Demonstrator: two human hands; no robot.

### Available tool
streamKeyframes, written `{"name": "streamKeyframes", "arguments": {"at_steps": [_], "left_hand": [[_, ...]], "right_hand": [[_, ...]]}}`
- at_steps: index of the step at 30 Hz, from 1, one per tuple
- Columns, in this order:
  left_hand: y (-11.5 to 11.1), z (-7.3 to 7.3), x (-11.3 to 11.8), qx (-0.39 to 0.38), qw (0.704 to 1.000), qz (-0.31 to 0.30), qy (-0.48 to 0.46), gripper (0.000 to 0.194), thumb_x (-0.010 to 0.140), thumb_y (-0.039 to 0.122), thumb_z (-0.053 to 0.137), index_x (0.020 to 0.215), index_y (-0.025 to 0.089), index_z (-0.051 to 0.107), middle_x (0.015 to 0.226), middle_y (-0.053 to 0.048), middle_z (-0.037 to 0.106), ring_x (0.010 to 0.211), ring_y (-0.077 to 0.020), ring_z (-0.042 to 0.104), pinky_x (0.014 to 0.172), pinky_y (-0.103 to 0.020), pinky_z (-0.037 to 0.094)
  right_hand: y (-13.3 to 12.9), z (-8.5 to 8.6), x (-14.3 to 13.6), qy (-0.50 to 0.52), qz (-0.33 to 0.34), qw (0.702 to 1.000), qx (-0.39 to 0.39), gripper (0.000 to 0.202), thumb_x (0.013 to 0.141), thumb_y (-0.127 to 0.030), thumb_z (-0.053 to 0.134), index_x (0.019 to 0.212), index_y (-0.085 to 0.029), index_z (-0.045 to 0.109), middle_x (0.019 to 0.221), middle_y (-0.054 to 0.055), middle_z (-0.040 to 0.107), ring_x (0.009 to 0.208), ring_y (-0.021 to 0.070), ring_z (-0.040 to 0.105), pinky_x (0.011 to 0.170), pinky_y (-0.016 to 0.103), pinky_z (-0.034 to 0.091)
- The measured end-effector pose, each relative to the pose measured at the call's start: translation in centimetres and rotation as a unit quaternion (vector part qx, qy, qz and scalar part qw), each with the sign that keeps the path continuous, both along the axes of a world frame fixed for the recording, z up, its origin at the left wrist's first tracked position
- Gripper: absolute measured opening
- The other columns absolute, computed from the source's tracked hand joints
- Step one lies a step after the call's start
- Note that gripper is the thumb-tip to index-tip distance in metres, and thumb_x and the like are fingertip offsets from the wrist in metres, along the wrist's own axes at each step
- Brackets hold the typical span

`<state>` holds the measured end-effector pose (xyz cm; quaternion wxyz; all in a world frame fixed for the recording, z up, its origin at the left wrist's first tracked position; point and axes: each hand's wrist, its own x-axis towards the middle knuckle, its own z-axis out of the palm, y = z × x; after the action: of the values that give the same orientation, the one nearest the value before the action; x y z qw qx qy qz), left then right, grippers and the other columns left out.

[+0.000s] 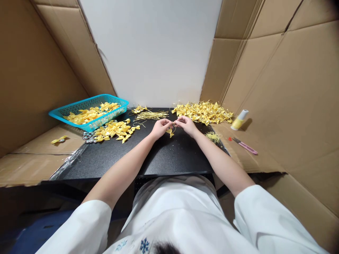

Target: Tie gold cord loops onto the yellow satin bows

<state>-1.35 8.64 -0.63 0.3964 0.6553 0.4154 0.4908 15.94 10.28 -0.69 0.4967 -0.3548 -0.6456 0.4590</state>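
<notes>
Over the middle of the black table [169, 158], my left hand [160, 129] and my right hand [186, 126] meet with fingers pinched. Between them is a thin yellow cord, looped, with a small yellow ribbon bow [171, 133] hanging just below the fingertips. Both hands pinch the cord; its exact ends are too small to make out. Right behind my left hand lies a bundle of straight yellow cords [152, 115]. A large heap of yellow bows with cords [203, 112] spreads behind my right hand.
At the left stand a turquoise basket [88, 100] of yellow bows, a loose bow pile [115, 130] and silvery beads [90, 137]. At the right are cord scraps [212, 137], a thread spool [239, 120] and a pink-handled cutter [246, 146]. Cardboard walls [286, 95] flank the table.
</notes>
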Motion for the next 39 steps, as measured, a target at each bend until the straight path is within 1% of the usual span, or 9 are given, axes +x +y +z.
{"name": "streamKeyframes", "arguments": {"at_steps": [4, 8, 12, 15, 20, 22, 26, 31, 39], "left_hand": [[-0.1, 0.0, -0.1, -0.010, 1.000, 0.023, -0.007, 0.034, 0.067, 0.047, 0.074, 0.069, 0.015, 0.062, 0.061, -0.003, 0.067, 0.053, -0.0106, 0.056, 0.055, -0.024, 0.046], [0.0, -0.2, 0.0, -0.028, 0.998, 0.053, -0.020, 0.027, 0.067, 0.040, 0.073, 0.067, 0.015, 0.062, 0.059, -0.002, 0.066, 0.045, -0.0076, 0.049, 0.048, -0.022, 0.041], [-0.1, -0.2, 0.3, -0.041, 0.996, 0.077, -0.019, 0.023, 0.068, 0.037, 0.071, 0.068, 0.016, 0.061, 0.059, -0.003, 0.067, 0.042, -0.0073, 0.047, 0.045, -0.022, 0.039], [-0.5, -0.2, 0.5, -0.027, 0.996, 0.089, 0.005, 0.025, 0.069, 0.038, 0.071, 0.067, 0.016, 0.061, 0.059, -0.003, 0.067, 0.043, -0.0090, 0.051, 0.047, -0.023, 0.041], [-1.1, -0.4, 0.7, 0.005, 0.994, 0.098, 0.044, 0.034, 0.071, 0.048, 0.071, 0.067, 0.016, 0.061, 0.058, -0.003, 0.067, 0.045, -0.0117, 0.056, 0.047, -0.023, 0.042], [-1.2, -0.4, 0.4, 0.008, 0.994, 0.088, 0.057, 0.036, 0.071, 0.050, 0.071, 0.067, 0.016, 0.061, 0.058, -0.003, 0.066, 0.046, -0.0122, 0.058, 0.048, -0.023, 0.043], [-0.8, 0.0, -0.8, 0.011, 0.995, 0.023, 0.095, 0.033, 0.070, 0.048, 0.072, 0.069, 0.016, 0.064, 0.062, -0.003, 0.067, 0.050, -0.0122, 0.058, 0.052, -0.023, 0.044], [-0.1, 0.8, -2.6, 0.067, 0.977, -0.026, 0.200, 0.025, 0.070, 0.041, 0.068, 0.070, 0.016, 0.070, 0.055, 0.001, 0.060, 0.049, -0.0093, 0.046, 0.048, -0.022, 0.033], [-0.4, 1.4, -3.5, 0.101, 0.940, -0.043, 0.322, 0.015, 0.069, 0.029, 0.063, 0.068, 0.017, 0.072, 0.057, 0.001, 0.063, 0.054, -0.0113, 0.048, 0.055, -0.024, 0.036]], "right_hand": [[-0.2, 0.0, -0.1, 0.009, -0.022, 0.999, -0.023, 0.027, 0.066, -0.038, 0.077, 0.073, -0.020, 0.058, 0.076, 0.000, 0.071, 0.071, 0.0155, 0.069, 0.074, 0.032, 0.055], [-0.2, 0.0, -0.2, 0.033, -0.063, 0.996, -0.046, 0.024, 0.065, -0.035, 0.077, 0.072, -0.019, 0.060, 0.072, 0.000, 0.069, 0.072, 0.0150, 0.069, 0.069, 0.027, 0.053], [-0.4, 0.2, -0.5, 0.041, -0.078, 0.995, -0.041, 0.024, 0.066, -0.036, 0.077, 0.072, -0.019, 0.061, 0.073, 0.001, 0.070, 0.072, 0.0152, 0.069, 0.064, 0.026, 0.052], [-0.7, 0.4, -0.9, 0.038, -0.065, 0.997, -0.030, 0.024, 0.066, -0.036, 0.076, 0.072, -0.019, 0.060, 0.073, 0.000, 0.070, 0.070, 0.0150, 0.069, 0.062, 0.025, 0.052], [-1.6, 0.6, -1.5, 0.006, -0.007, 1.000, -0.026, 0.024, 0.068, -0.036, 0.075, 0.072, -0.020, 0.057, 0.067, -0.001, 0.066, 0.066, 0.0149, 0.069, 0.062, 0.026, 0.052], [-1.9, 0.6, -1.6, 0.002, 0.008, 0.999, -0.035, 0.025, 0.068, -0.036, 0.075, 0.071, -0.020, 0.056, 0.066, -0.002, 0.065, 0.065, 0.0152, 0.069, 0.063, 0.027, 0.053], [-2.0, 0.6, -1.6, -0.008, 0.010, 0.999, -0.032, 0.023, 0.068, -0.033, 0.074, 0.070, -0.019, 0.056, 0.068, -0.001, 0.065, 0.063, 0.0143, 0.068, 0.062, 0.027, 0.054], [-1.7, 0.7, -1.2, -0.032, -0.031, 0.999, -0.002, 0.016, 0.065, -0.028, 0.069, 0.067, -0.019, 0.057, 0.063, -0.004, 0.061, 0.055, 0.0117, 0.059, 0.060, 0.028, 0.052], [-1.2, 0.5, -0.9, -0.055, -0.035, 0.998, 0.024, 0.013, 0.065, -0.027, 0.067, 0.065, -0.019, 0.056, 0.064, -0.002, 0.060, 0.058, 0.0121, 0.055, 0.060, 0.028, 0.048]]}}
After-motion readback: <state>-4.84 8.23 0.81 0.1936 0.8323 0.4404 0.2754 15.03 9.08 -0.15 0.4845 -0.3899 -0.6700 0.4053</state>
